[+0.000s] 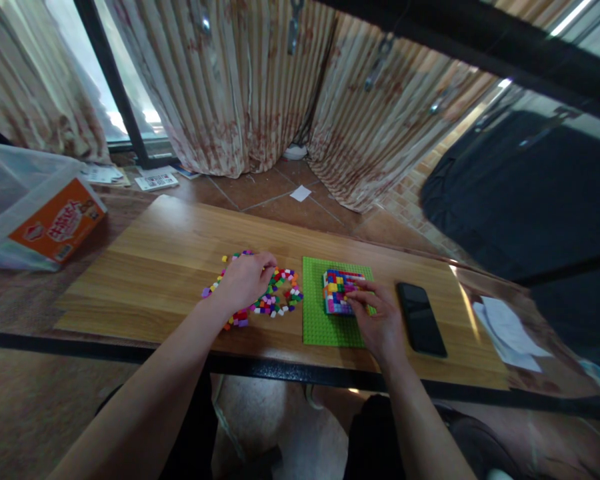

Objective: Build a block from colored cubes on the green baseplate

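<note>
Wood-grain tabletop (170,253), multicoloured brick block (335,303) squared to green baseplate (330,333), long axis unclear, orange blurred-print label (60,220), our left hand (245,280), right hand (381,323), grips we cannot tell

I see a bright green baseplate (315,327), a multicoloured block build (334,297), mixed-colour loose bricks (269,307), brown wood-grain tabletop (155,267), black phone (421,319), and red-blotched beige curtains (235,87).

A low, multicoloured block of small plastic bricks (333,303) sits on a bright-green, studded plastic baseplate (320,330); the person's right hand (381,321) reaches over the block's right half. Left of the baseplate, the left hand (247,279) is over scattered multicoloured bricks (266,307). Right of the baseplate lies a black rectangular phone (421,319); well to its left stands a translucent plastic box (15,190).
</note>
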The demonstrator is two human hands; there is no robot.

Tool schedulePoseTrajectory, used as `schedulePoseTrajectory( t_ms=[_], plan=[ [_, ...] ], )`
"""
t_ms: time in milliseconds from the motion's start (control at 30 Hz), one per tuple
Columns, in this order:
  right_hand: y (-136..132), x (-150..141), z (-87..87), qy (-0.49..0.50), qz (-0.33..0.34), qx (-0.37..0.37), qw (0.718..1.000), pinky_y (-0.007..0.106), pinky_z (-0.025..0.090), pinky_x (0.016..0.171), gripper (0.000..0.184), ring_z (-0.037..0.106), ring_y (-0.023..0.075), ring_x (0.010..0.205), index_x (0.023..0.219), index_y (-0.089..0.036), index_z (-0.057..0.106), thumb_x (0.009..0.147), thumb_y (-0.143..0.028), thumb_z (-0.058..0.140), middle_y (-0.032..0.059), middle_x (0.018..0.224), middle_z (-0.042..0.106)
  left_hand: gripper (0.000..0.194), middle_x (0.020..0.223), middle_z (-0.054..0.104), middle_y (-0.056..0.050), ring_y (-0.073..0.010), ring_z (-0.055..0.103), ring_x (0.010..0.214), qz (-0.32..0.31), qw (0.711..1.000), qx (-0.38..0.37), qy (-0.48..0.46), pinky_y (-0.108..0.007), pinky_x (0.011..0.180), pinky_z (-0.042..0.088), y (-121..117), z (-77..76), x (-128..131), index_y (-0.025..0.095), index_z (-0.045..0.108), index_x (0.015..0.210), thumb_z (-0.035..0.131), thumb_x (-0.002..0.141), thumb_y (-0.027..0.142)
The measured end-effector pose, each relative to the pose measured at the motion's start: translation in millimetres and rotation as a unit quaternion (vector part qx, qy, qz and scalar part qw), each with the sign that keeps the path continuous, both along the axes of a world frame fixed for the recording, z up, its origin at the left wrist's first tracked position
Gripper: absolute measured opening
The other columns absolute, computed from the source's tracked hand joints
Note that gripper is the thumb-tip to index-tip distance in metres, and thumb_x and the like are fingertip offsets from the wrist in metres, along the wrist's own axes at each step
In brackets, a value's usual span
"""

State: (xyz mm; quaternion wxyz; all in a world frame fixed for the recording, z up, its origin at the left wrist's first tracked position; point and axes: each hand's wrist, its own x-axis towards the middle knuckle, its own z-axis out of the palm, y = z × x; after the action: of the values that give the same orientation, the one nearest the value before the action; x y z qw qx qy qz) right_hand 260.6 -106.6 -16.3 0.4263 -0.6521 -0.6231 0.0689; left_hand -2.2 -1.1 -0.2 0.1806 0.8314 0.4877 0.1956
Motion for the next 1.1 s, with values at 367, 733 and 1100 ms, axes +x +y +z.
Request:
schedulePoseTrajectory(
  t_ms=[367,733,1100],
  plan=[
    [-2.2,5.5,-3.9,0.034,0.006,0.013,0.999,0.043,0.049,0.092,0.013,0.063,0.0208,0.099,0.084,-0.023,0.074,0.082,-0.031,0.064,0.0067,0.105,0.068,0.021,0.089,0.072,-0.006,-0.0183,0.066,0.082,0.002,1.000,-0.009,-0.006,-0.029,0.075,0.047,-1.2,4.0,-2.9,0.017,0.066,0.095,0.046,0.090,0.022],
    [0.9,-25.7,18.2,0.064,-0.010,0.115,0.991,0.036,0.054,0.076,0.013,0.066,0.0187,0.082,0.090,-0.023,0.071,0.084,-0.028,0.061,0.0044,0.089,0.071,0.022,0.089,0.072,-0.006,-0.0183,0.065,0.081,0.012,1.000,-0.013,-0.014,-0.030,0.074,0.046,-0.6,5.9,-8.2,0.018,0.065,0.096,0.046,0.091,0.024],
    [7.3,-69.7,-5.8,-0.093,0.187,-0.067,0.976,0.035,0.053,0.081,0.024,0.064,0.0195,0.092,0.104,-0.025,0.070,0.091,-0.024,0.049,0.0066,0.102,0.067,0.020,0.086,0.071,-0.005,-0.0178,0.064,0.077,0.013,0.999,0.000,-0.031,-0.029,0.071,0.046,0.4,2.6,-10.9,0.018,0.065,0.093,0.047,0.090,0.024]
  ],
)
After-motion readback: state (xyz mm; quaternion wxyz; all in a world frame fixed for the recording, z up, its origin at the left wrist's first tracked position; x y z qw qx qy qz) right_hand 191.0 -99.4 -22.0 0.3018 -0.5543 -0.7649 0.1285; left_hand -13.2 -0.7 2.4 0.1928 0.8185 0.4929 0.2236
